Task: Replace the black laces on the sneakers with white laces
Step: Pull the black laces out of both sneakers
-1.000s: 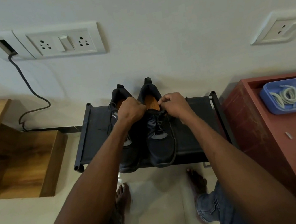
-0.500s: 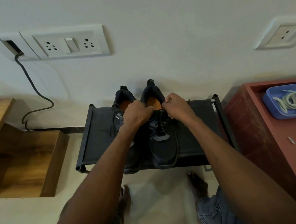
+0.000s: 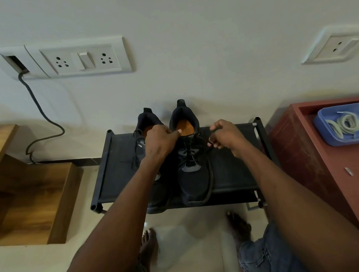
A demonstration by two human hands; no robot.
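I judge unlacing underway: right hand (image 3: pixel 226 137) fingers pinch the black lace (image 3: pixel 199 136); left hand (image 3: pixel 159 142) fingers grip the right sneaker (image 3: pixel 191 166) collar. Next: pull lace free.

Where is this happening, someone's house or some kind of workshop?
Most likely a room in a home, perhaps near the entrance. A low black shoe rack holding a pair of black sneakers stands against a plain wall with a socket panel, and the person is barefoot on a tiled floor.

Both arms stretched forward, left hand (image 3: pixel 159 142) fingers curled with thumb out, right hand (image 3: pixel 226 134) pinching closed
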